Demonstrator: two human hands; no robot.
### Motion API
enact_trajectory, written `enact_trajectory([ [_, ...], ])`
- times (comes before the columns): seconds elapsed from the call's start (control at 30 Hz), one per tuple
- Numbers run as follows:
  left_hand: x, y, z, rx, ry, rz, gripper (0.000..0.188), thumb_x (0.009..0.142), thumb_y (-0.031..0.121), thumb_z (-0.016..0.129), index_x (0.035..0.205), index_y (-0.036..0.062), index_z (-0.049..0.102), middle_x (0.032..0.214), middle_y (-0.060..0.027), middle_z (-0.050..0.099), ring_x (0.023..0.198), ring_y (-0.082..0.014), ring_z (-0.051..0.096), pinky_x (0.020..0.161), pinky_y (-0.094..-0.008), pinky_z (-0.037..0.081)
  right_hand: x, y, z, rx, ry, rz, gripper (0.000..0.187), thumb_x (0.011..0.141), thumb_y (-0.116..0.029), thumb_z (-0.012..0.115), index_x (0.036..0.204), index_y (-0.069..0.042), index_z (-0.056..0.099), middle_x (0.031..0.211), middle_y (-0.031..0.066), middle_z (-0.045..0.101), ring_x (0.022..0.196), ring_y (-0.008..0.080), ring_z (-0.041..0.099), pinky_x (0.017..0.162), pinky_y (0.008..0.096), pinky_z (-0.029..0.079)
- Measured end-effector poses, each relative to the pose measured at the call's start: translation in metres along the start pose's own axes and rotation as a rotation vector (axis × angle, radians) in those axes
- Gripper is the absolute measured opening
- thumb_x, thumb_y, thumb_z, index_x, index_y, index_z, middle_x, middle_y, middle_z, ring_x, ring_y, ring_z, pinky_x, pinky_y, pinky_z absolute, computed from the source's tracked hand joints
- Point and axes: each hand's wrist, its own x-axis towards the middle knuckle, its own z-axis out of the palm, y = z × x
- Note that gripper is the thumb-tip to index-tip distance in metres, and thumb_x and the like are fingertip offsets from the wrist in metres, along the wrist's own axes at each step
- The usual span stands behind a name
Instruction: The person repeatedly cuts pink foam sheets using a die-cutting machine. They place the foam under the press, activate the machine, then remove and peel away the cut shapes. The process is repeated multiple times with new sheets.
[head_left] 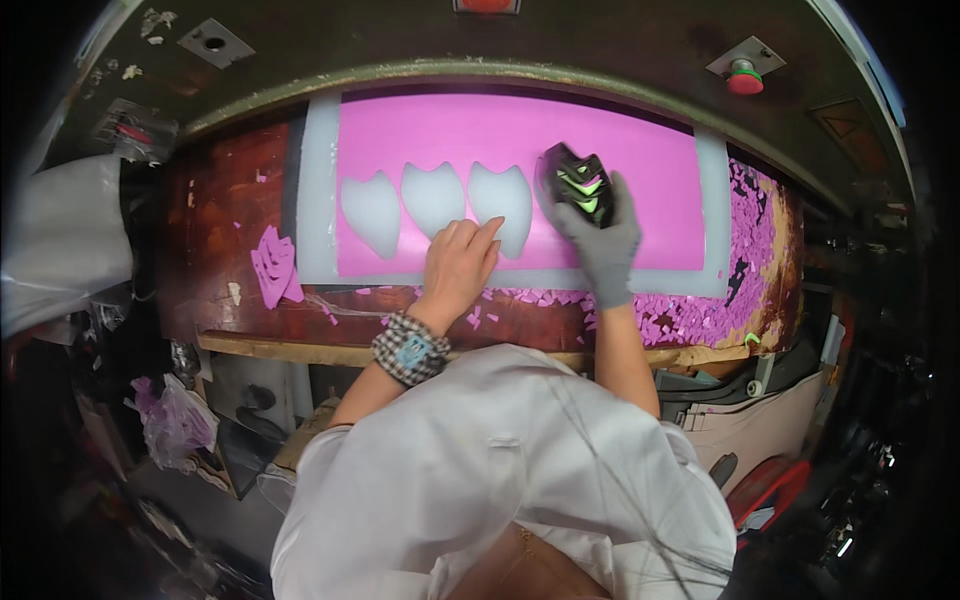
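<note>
A bright pink sheet point(640, 250) lies on a pale blue-grey board point(712, 200). Three pointed, shield-shaped cutouts point(432, 195) in a row on its left half let the board show through. My right hand point(605, 240), in a grey glove, grips a black cutting die point(578, 185) with bright green inside, over the sheet right of the cutouts. My bare left hand point(460, 265) rests palm down at the sheet's near edge, its index finger stretched toward the rightmost cutout. It holds nothing I can see. Several pink cut pieces point(273, 268) lie piled left of the board.
Pink scraps point(690, 318) cover the brown table along the board's near and right sides. A dark green machine beam point(480, 70) spans the far side, with a red push button point(744, 80) at right. A white sheet-like thing point(60, 240) stands at left.
</note>
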Motion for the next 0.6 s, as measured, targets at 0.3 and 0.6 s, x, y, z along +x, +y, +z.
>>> enact_trajectory([
  [0.3,0.012,0.043,-0.034,-0.156,-0.069,0.001,0.026,0.081,0.016,0.069,0.105,0.0074,0.064,0.076,-0.0078,0.055,0.071,-0.0268,0.056,0.066,-0.0395,0.045,-0.013,-0.056,-0.115,0.342,0.276,0.283,0.069,0.086,-0.023,0.071,0.139,0.004,0.037,0.102,0.0067,0.062,0.074,0.0071,0.055,0.061,0.0181,0.043],
  [0.6,0.022,0.111,0.005,-0.71,-0.349,0.333,0.019,0.088,0.024,0.063,0.085,0.0067,0.058,0.072,-0.0113,0.057,0.066,-0.031,0.058,0.057,-0.039,0.046,-0.093,-0.081,-0.089,0.896,0.313,0.629,0.037,0.095,-0.022,0.059,0.127,-0.005,0.051,0.105,0.0031,0.062,0.091,0.0104,0.059,0.078,0.0256,0.049],
])
